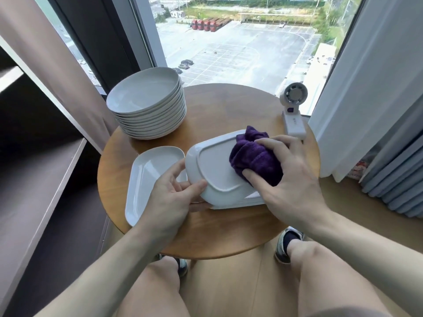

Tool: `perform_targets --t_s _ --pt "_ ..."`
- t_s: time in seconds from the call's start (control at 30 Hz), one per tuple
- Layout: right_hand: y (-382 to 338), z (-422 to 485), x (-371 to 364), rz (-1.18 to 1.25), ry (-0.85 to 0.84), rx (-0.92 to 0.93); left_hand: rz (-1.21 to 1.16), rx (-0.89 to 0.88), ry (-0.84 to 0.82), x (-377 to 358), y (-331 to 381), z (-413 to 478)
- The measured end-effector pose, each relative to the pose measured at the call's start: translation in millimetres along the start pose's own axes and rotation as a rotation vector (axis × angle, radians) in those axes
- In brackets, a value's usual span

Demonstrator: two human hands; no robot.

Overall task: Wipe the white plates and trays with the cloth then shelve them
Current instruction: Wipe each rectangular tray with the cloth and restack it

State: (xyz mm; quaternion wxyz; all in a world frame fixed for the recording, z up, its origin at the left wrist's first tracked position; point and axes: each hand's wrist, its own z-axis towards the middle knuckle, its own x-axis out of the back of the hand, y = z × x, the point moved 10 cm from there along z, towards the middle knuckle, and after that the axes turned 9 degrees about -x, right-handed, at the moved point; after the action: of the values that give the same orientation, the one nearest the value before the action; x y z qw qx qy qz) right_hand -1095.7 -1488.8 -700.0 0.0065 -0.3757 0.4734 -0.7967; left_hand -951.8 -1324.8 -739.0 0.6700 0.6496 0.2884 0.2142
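Gripping the bunched purple cloth (254, 156), the right hand (295, 177) presses it on the upturned white tray (212, 165), whose long axis runs roughly left-right. The left hand (169, 197) pinches its left end. The writing on the white fan (294, 110) is unreadable.

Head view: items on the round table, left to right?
Face-up white tray → upside-down white tray → purple cloth → small white fan. Plate stack left out: it sits behind the face-up tray, across the same span.
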Motion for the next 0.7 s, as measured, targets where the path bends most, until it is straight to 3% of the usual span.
perform_targets --t_s 0.23,0.37,0.57,0.7 --pt "-52 -44 -20 -0.008 -0.124 0.32 -0.122 0.095 0.031 -3 -14 -7" --pt "-64 -52 -16 -0.088 -0.051 0.449 -0.073 -0.026 -0.059 -17 -9 -11" --pt "-72 -55 -15 -0.211 0.004 0.507 0.027 -0.116 -0.047 -16 0 -11" --pt "-65 -49 -18 -0.214 -0.056 0.478 0.013 -0.045 0.022 -8 -4 -7"
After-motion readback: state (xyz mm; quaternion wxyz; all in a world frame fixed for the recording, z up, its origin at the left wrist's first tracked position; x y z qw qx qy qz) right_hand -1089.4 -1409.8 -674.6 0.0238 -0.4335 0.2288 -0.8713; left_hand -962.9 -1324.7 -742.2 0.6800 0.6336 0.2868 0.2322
